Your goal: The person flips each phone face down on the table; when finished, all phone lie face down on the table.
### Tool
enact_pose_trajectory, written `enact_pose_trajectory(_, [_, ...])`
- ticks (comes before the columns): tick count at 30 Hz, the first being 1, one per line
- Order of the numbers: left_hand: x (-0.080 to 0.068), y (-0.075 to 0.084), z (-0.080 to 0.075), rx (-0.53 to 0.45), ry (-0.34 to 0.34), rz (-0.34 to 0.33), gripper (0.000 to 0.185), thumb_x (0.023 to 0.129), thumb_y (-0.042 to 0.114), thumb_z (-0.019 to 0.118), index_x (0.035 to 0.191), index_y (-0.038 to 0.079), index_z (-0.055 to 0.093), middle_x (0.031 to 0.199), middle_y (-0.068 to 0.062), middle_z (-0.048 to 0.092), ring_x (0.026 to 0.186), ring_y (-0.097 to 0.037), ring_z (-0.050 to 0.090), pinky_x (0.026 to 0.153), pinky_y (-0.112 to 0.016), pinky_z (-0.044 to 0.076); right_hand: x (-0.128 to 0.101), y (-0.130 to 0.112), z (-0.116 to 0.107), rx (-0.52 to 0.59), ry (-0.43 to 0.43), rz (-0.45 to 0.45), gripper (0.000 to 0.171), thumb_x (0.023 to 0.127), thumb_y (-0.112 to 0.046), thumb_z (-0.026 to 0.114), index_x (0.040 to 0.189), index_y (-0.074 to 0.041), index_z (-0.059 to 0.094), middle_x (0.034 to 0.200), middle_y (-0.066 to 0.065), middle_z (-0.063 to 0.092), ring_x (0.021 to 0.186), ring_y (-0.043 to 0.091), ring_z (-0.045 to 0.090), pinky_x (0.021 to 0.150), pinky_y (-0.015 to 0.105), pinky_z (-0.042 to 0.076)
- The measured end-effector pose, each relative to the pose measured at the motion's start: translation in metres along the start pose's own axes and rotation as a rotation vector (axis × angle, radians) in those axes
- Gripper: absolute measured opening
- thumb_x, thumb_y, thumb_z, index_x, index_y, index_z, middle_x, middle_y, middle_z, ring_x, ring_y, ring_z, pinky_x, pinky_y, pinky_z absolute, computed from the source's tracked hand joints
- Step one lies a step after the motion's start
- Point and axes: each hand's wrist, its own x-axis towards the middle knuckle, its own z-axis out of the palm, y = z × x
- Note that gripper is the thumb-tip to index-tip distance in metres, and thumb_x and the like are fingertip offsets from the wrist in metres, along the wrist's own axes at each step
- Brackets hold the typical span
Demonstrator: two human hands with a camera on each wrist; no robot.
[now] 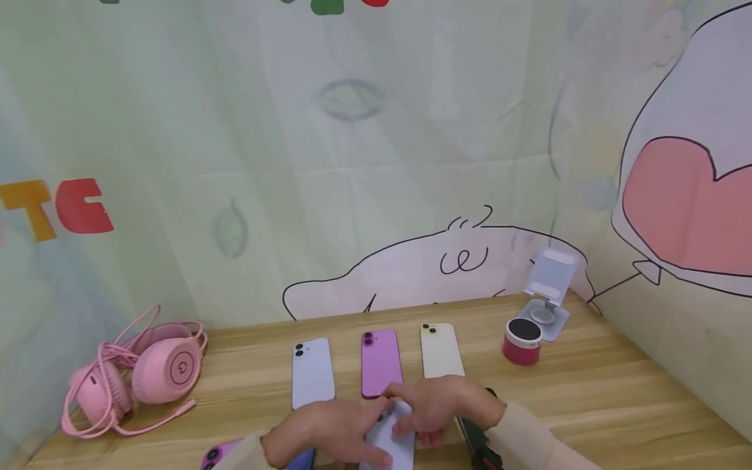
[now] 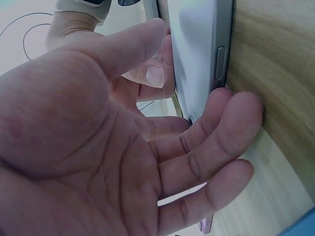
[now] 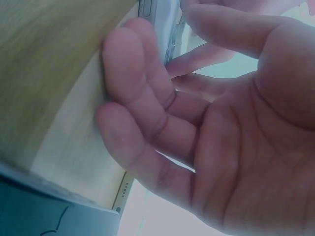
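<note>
A pale, whitish-blue smartphone lies camera side up at the front middle of the table, between both hands. My left hand grips it from the left: the thumb lies over its back, and curled fingertips meet its side edge in the left wrist view, beside the button. From the right, my right hand holds the same phone, its thumb on the back and its other fingers bent down at the far side. Fingers of the two hands come together near the camera end. Just behind stands a row with a magenta phone in the middle.
A light blue phone and a cream phone flank the magenta one. Nearer lie a purple phone, a blue phone and a dark phone. Pink headphones are left; a round speaker and folding stand right.
</note>
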Motion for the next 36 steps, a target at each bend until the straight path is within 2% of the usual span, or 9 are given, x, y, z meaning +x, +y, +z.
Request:
enact_pose_trajectory(5, [-0.001,0.005,-0.003,0.021,-0.029,-0.010,0.085,0.090,0.064,0.062,0.154,0.022,0.026,0.097,0.007,0.061,0.052,-0.010,0.064,0.065,-0.022,0.049,0.006,0.007,0.001,-0.027,0.011,-0.014,0.042,0.099,-0.025,0.064,0.136,-0.027,0.044,0.062,0.003,0.059,0.050,0.013,0.055,0.048,0.024,0.047])
enact_pose_trajectory(10, [-0.014,0.025,-0.010,0.043,-0.016,-0.025,0.082,0.091,0.060,0.063,0.153,0.019,0.029,0.085,0.009,0.058,0.052,-0.008,0.062,0.065,-0.022,0.048,0.009,0.008,0.000,-0.044,0.002,-0.021,0.042,0.099,-0.027,0.065,0.136,-0.026,0.044,0.062,0.002,0.060,0.050,0.011,0.057,0.050,0.024,0.048])
enact_pose_trajectory(16, [-0.030,0.052,-0.018,0.006,0.009,-0.060,0.072,0.094,0.047,0.067,0.149,0.013,0.034,0.078,0.006,0.058,0.052,-0.011,0.061,0.066,-0.023,0.048,-0.003,-0.004,0.001,-0.017,0.022,-0.011,0.040,0.099,-0.021,0.065,0.134,-0.024,0.046,0.061,0.003,0.058,0.049,0.012,0.054,0.048,0.022,0.045])
enact_pose_trajectory(18, [-0.016,0.030,-0.011,-0.006,0.006,-0.033,0.075,0.093,0.052,0.066,0.151,0.018,0.033,0.080,0.007,0.058,0.052,-0.012,0.063,0.066,-0.024,0.048,-0.005,-0.005,0.002,0.008,0.029,-0.005,0.039,0.099,-0.020,0.065,0.132,-0.026,0.047,0.061,0.005,0.058,0.049,0.013,0.054,0.047,0.023,0.043])
enact_pose_trajectory(23, [0.019,-0.030,0.008,-0.004,-0.007,0.045,0.086,0.088,0.067,0.062,0.155,0.029,0.025,0.087,0.010,0.059,0.052,-0.012,0.064,0.063,-0.025,0.049,0.021,0.022,-0.001,-0.046,0.015,-0.040,0.042,0.097,-0.032,0.067,0.134,-0.033,0.045,0.064,0.003,0.062,0.051,0.013,0.059,0.050,0.027,0.050])
enact_pose_trajectory(27, [0.016,-0.025,0.005,0.011,-0.006,0.037,0.086,0.088,0.067,0.061,0.155,0.026,0.026,0.085,0.009,0.060,0.055,-0.011,0.064,0.066,-0.024,0.049,0.024,0.023,-0.002,-0.056,0.012,-0.031,0.045,0.098,-0.031,0.066,0.137,-0.032,0.044,0.065,0.003,0.062,0.051,0.013,0.059,0.051,0.027,0.050])
enact_pose_trajectory(31, [0.014,-0.021,0.004,0.084,0.005,0.047,0.085,0.089,0.067,0.060,0.155,0.023,0.028,0.097,0.010,0.064,0.071,-0.003,0.062,0.076,-0.024,0.050,0.010,0.009,0.000,-0.048,0.013,-0.031,0.044,0.099,-0.026,0.064,0.138,-0.025,0.043,0.064,0.002,0.060,0.050,0.012,0.056,0.050,0.024,0.048])
enact_pose_trajectory(34, [0.015,-0.023,0.005,0.097,0.008,0.059,0.084,0.090,0.066,0.059,0.155,0.022,0.028,0.096,0.011,0.063,0.073,-0.003,0.060,0.076,-0.024,0.050,-0.004,-0.003,0.003,-0.012,0.033,-0.032,0.042,0.099,-0.022,0.065,0.136,-0.022,0.046,0.061,0.003,0.057,0.048,0.011,0.053,0.048,0.022,0.044])
enact_pose_trajectory(36, [0.018,-0.030,0.007,0.074,0.000,0.066,0.085,0.089,0.067,0.060,0.155,0.023,0.029,0.086,0.011,0.063,0.068,-0.004,0.063,0.072,-0.024,0.049,-0.009,-0.008,0.005,0.013,0.049,-0.034,0.040,0.099,-0.019,0.064,0.135,-0.022,0.047,0.060,0.004,0.056,0.048,0.012,0.052,0.046,0.022,0.042])
